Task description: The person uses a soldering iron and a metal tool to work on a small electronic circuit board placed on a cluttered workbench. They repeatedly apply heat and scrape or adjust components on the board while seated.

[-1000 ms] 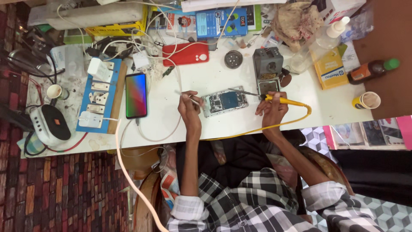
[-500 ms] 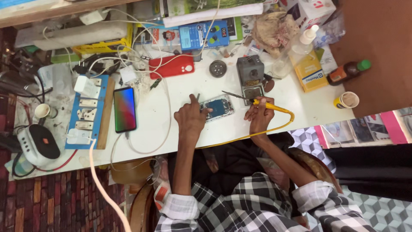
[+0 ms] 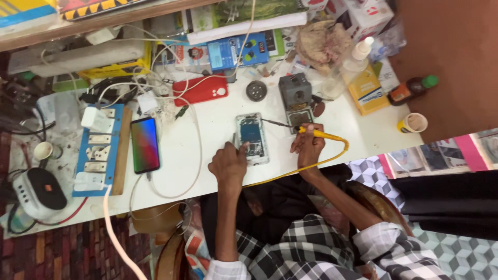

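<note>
Opened phone (image 3: pixel 251 137): lying flat on the white table (image 3: pixel 218 155), long axis running near-to-far, its near end partly covered by the left hand (image 3: pixel 228 165), whose fingers are bunched together upon it. Right hand (image 3: pixel 308 147) is gripping a yellow soldering iron (image 3: pixel 316 134), its tip pointing at the phone's right edge; contact is too small to judge.

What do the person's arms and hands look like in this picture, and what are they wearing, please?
Both hands are bare: no gloves, rings or watch show on the left hand or the right hand. The forearms are uncovered and slim. The checked shirt, black, grey and white, has its pale-lined sleeves rolled up near the elbows.
</note>
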